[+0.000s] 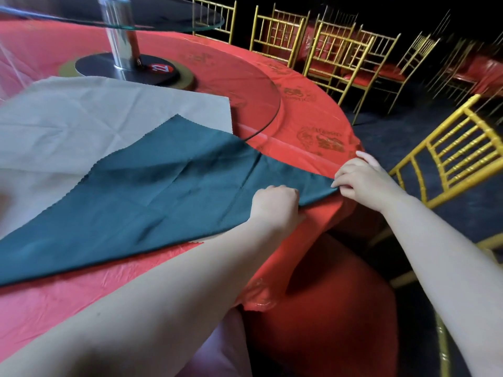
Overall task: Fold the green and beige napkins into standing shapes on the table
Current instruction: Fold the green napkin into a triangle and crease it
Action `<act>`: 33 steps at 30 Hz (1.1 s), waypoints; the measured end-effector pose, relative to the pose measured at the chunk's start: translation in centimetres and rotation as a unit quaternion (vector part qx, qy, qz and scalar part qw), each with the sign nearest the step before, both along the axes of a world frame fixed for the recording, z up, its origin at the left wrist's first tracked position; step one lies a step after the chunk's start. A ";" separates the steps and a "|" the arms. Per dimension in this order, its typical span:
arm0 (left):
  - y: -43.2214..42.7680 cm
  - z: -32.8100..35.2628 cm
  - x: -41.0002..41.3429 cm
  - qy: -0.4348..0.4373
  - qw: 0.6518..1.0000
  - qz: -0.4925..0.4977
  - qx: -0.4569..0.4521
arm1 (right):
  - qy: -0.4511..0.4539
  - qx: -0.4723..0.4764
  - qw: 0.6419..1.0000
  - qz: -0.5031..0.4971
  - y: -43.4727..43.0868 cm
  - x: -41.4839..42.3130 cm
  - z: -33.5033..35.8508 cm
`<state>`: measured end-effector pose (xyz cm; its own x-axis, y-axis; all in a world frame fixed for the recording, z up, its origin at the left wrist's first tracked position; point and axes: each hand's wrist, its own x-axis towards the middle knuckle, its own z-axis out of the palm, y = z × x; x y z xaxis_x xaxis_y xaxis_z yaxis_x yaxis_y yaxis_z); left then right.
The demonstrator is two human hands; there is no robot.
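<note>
A dark green napkin [152, 191] lies flat as a wide triangle on the red-clothed round table [307, 131], its right tip reaching the table's edge. It partly covers a beige napkin [89, 118] spread flat behind it. My left hand [275, 206] has curled fingers gripping the green napkin's lower edge near the right tip. My right hand [362, 176] pinches the very tip of the green napkin at the table edge.
A glass turntable [268, 104] on a metal post [122, 42] stands at the table's middle, with a number disc at its base. Gold chairs with red seats [340, 50] ring the far side; another gold chair [449, 156] stands close at right.
</note>
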<state>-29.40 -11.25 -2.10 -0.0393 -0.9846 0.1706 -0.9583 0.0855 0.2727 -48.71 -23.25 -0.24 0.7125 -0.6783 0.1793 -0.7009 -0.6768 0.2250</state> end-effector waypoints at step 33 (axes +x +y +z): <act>6.8 -0.2 3.0 0.331 0.943 0.000 0.022 | -0.352 0.397 0.847 0.011 2.6 15.3 10.4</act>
